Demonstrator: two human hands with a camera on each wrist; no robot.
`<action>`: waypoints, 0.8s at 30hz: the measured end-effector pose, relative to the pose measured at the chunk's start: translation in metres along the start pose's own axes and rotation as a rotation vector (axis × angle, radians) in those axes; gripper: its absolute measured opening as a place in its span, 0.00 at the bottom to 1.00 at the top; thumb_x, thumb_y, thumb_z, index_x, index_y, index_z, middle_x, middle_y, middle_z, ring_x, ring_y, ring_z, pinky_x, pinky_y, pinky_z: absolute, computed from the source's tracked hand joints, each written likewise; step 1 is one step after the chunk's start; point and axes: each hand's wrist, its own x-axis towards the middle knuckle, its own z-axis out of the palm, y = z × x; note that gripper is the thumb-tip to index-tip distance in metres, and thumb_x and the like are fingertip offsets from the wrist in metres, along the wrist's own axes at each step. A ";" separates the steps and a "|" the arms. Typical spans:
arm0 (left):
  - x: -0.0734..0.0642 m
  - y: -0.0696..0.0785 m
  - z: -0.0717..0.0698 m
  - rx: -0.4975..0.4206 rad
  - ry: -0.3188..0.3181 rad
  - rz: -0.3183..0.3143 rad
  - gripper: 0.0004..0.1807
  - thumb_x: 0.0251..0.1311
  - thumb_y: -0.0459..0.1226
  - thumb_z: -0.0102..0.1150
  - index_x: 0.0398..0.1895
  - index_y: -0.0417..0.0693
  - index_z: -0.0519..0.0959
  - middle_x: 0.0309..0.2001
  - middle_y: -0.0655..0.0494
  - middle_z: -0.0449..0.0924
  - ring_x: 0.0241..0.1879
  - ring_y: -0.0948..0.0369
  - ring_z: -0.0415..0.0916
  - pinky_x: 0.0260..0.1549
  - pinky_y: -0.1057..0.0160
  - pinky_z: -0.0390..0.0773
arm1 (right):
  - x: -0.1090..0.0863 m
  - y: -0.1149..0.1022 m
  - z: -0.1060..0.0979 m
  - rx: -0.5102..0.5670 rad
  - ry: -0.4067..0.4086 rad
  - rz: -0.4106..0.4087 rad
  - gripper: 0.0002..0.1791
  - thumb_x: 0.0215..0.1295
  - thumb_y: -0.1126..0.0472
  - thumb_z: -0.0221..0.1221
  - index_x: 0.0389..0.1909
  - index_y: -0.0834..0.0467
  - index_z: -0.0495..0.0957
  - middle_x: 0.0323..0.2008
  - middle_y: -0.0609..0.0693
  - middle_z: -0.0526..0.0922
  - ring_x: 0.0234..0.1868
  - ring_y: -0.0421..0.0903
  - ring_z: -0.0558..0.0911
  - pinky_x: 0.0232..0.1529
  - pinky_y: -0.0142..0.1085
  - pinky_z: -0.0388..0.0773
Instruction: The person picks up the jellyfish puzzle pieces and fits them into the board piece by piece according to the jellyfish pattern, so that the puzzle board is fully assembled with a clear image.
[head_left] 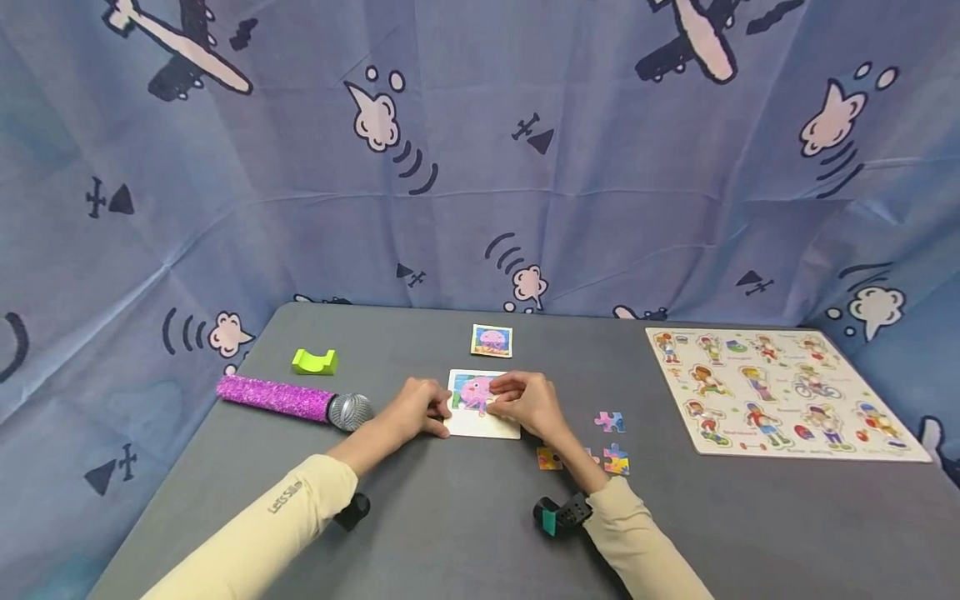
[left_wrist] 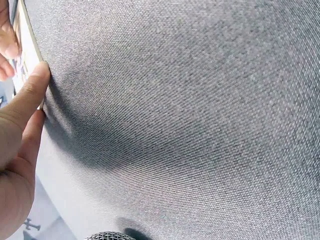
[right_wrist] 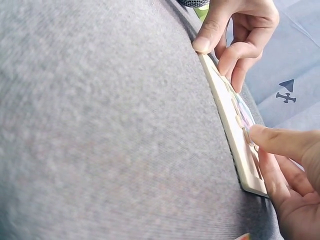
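A small white puzzle board point(head_left: 483, 426) with a pink octopus picture lies on the grey table in front of me. At its left edge, my left hand point(head_left: 411, 410) grips the board with the thumb by the near corner and curled fingers farther up the side. My right hand point(head_left: 529, 406) is over the right part, thumb and fingertips pinching a pink puzzle piece point(right_wrist: 246, 120) at the picture. That piece is mostly covered by the fingers. Loose jigsaw pieces point(head_left: 617, 459) lie right of the board, some partly behind my right forearm. Behind the board is a small picture card point(head_left: 492, 341) with a similar pink figure.
To the left lie a glittery purple microphone point(head_left: 277, 397) and a lime green curved block point(head_left: 315, 362). A large wooden peg puzzle point(head_left: 780, 400) with figures of children covers the right side of the table point(head_left: 450, 533). A blue patterned curtain point(head_left: 465, 167) hangs behind.
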 end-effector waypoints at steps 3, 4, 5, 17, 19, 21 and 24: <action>0.001 0.000 -0.001 0.011 -0.002 -0.005 0.13 0.32 0.31 0.79 0.20 0.39 0.81 0.35 0.44 0.82 0.45 0.47 0.81 0.32 0.71 0.77 | 0.001 -0.001 0.000 -0.001 0.005 -0.024 0.14 0.43 0.73 0.72 0.34 0.66 0.84 0.31 0.58 0.86 0.26 0.43 0.83 0.25 0.25 0.75; 0.001 0.000 -0.001 0.018 -0.002 -0.005 0.13 0.32 0.31 0.79 0.20 0.39 0.81 0.35 0.44 0.82 0.44 0.47 0.81 0.32 0.71 0.77 | 0.001 -0.002 0.000 -0.004 0.006 -0.034 0.13 0.44 0.73 0.72 0.34 0.66 0.84 0.30 0.57 0.86 0.25 0.43 0.83 0.25 0.25 0.75; 0.002 -0.001 -0.001 0.024 -0.001 -0.007 0.13 0.31 0.31 0.79 0.20 0.39 0.81 0.36 0.44 0.82 0.44 0.48 0.81 0.32 0.71 0.77 | 0.001 -0.002 0.000 -0.008 0.006 -0.045 0.13 0.44 0.73 0.72 0.34 0.66 0.84 0.30 0.57 0.86 0.25 0.43 0.83 0.25 0.25 0.75; 0.001 0.002 -0.004 0.013 0.000 0.008 0.13 0.32 0.30 0.79 0.21 0.38 0.81 0.36 0.43 0.83 0.45 0.48 0.81 0.31 0.71 0.77 | 0.003 -0.003 0.007 -0.122 0.035 -0.138 0.09 0.42 0.73 0.72 0.26 0.64 0.84 0.25 0.52 0.86 0.20 0.36 0.78 0.24 0.27 0.75; 0.001 0.002 -0.004 0.016 0.003 0.014 0.13 0.32 0.30 0.79 0.20 0.37 0.81 0.36 0.43 0.82 0.44 0.48 0.81 0.31 0.71 0.77 | 0.004 -0.003 0.007 -0.138 0.023 -0.140 0.09 0.42 0.72 0.73 0.26 0.63 0.84 0.25 0.52 0.86 0.20 0.36 0.78 0.24 0.27 0.75; 0.000 0.002 -0.004 0.018 0.007 0.015 0.13 0.31 0.30 0.79 0.20 0.37 0.81 0.35 0.43 0.82 0.44 0.48 0.81 0.30 0.71 0.76 | 0.004 -0.003 0.006 -0.144 0.008 -0.141 0.09 0.43 0.72 0.72 0.27 0.63 0.84 0.25 0.52 0.86 0.21 0.36 0.78 0.24 0.27 0.75; 0.000 0.002 -0.002 0.020 0.006 0.020 0.14 0.31 0.31 0.79 0.20 0.38 0.81 0.34 0.44 0.82 0.44 0.48 0.81 0.30 0.71 0.75 | 0.003 -0.001 0.002 -0.097 -0.034 -0.123 0.09 0.45 0.72 0.71 0.30 0.66 0.84 0.28 0.55 0.86 0.23 0.39 0.80 0.26 0.27 0.76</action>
